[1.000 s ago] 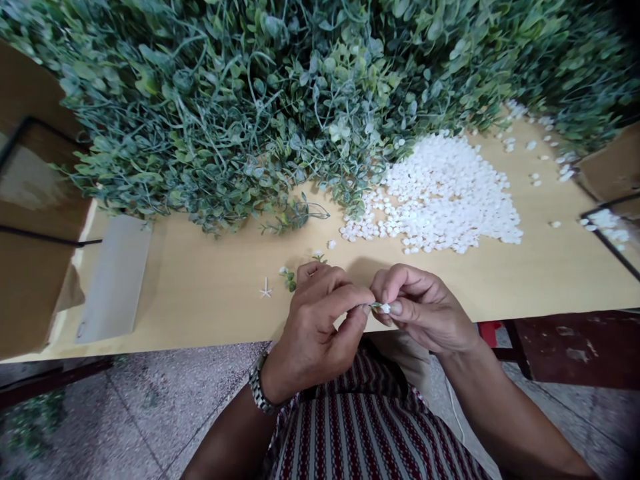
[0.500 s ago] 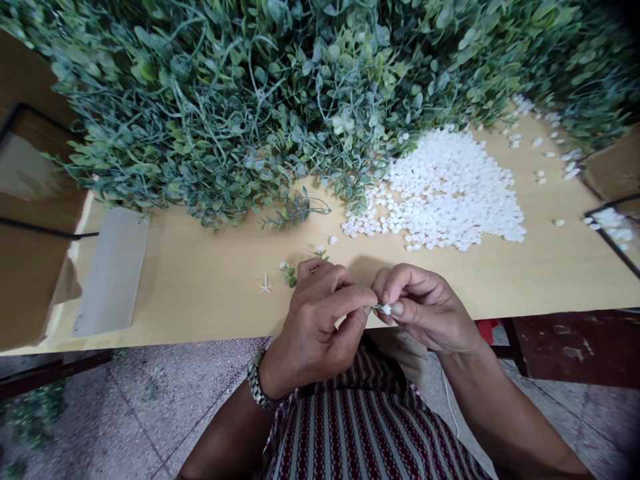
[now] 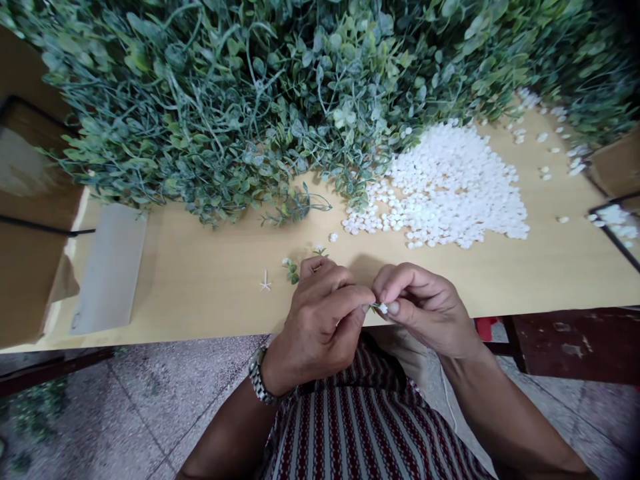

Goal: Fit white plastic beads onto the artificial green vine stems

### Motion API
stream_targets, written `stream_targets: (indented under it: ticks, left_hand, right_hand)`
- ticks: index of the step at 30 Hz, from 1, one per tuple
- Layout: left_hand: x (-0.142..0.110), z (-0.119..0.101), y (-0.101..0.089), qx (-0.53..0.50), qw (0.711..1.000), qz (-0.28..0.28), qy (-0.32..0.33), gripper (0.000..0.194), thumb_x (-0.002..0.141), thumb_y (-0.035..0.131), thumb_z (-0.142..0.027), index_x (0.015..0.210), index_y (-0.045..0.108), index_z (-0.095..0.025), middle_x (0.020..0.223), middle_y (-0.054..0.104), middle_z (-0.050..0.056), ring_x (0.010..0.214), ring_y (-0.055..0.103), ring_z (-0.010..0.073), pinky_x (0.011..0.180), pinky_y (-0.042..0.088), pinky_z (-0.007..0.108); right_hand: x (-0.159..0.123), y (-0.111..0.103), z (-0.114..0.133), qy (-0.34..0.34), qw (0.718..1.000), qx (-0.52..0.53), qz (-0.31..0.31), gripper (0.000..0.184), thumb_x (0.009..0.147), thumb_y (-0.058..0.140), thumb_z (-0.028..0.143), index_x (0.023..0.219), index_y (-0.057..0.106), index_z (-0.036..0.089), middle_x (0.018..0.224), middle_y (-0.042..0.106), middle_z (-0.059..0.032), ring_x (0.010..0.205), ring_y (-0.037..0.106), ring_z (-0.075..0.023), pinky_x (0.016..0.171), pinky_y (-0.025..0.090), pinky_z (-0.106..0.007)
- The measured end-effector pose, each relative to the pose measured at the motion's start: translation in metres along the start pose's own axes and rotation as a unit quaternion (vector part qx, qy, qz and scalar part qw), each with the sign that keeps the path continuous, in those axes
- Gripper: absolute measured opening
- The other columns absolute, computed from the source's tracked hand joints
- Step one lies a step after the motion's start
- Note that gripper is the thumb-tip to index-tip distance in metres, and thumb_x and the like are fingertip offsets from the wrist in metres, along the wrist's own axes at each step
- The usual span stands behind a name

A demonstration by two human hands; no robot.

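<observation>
My left hand, with a metal watch on its wrist, is closed in a pinch on the thin tip of an artificial leaf sprig. Part of that sprig, with small green leaves and white bits, sticks out beyond the far side of the hand; the palm hides the rest. At the pinched tip sits a small white flower. My right hand grips this flower between thumb and fingertips. Both hands meet just above the table's front edge. A large heap of small white flowers lies beyond my right hand.
Artificial greenery is piled across the back of the table. A loose sprig lies before it. Left of my hands is a small white star-shaped piece. A translucent plastic strip and a cardboard box stand at the left.
Both hands stay together at the same spot, with the white flower still between them at the sprig tip. The view has shifted very slightly; nothing else visibly moved.
</observation>
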State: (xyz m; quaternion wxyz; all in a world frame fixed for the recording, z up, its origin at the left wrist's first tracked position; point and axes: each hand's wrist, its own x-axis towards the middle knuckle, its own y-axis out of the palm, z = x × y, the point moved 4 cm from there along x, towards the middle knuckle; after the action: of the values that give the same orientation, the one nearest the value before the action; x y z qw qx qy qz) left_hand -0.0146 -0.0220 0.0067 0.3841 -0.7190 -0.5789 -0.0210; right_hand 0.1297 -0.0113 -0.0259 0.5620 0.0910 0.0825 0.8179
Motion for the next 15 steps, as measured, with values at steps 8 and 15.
stream_targets:
  ticks: [8,15]
  left_hand:
    - [-0.0005,0.0022,0.0042,-0.013,0.999,-0.051,0.0,0.013,0.078,0.052,-0.005,0.077,0.058,-0.017,0.065,0.053,-0.001,0.063,0.048,0.0128,0.074,0.04,0.036]
    - [-0.0021,0.0004,0.0064,0.008,0.996,-0.086,-0.002,0.014,0.075,0.054,-0.003,0.077,0.058,-0.017,0.064,0.054,-0.001,0.061,0.048,0.0124,0.074,0.042,0.036]
  right_hand:
    - [-0.0024,0.0038,0.0066,-0.119,0.986,-0.115,-0.012,0.019,0.082,0.054,0.003,0.087,0.06,0.02,0.078,0.055,-0.0002,0.073,0.052,-0.0109,0.063,0.042,-0.024]
    - [-0.0084,0.0069,0.0073,-0.189,0.964,-0.178,-0.057,0.026,0.08,0.053,-0.002,0.091,0.06,0.02,0.08,0.055,-0.0009,0.075,0.053,-0.0118,0.064,0.043,-0.026]
